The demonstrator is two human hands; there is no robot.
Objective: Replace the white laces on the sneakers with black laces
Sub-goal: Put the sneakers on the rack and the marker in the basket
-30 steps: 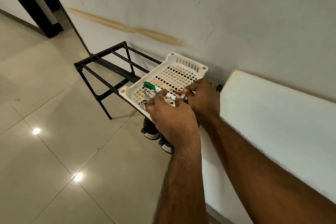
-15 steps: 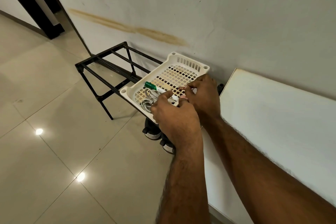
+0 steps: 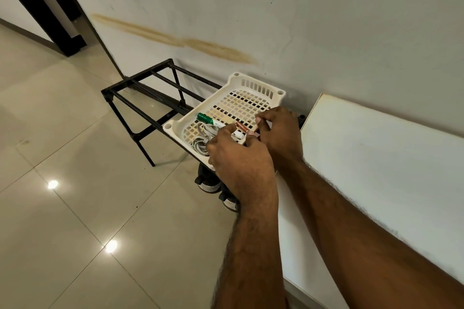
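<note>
Over the perforated white plastic basket (image 3: 241, 100) on the black metal rack (image 3: 140, 88), your left hand (image 3: 241, 165) and right hand (image 3: 278, 133) curl among small items; what either grasps is unclear. Sneakers (image 3: 209, 183) sit beneath, half hidden.

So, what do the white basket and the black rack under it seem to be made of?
The basket looks like moulded plastic, matte off-white: thin grid holes, rounded corners. The rack looks like painted metal bars, dark and slightly worn; thin straight tubes suggest this.
</note>
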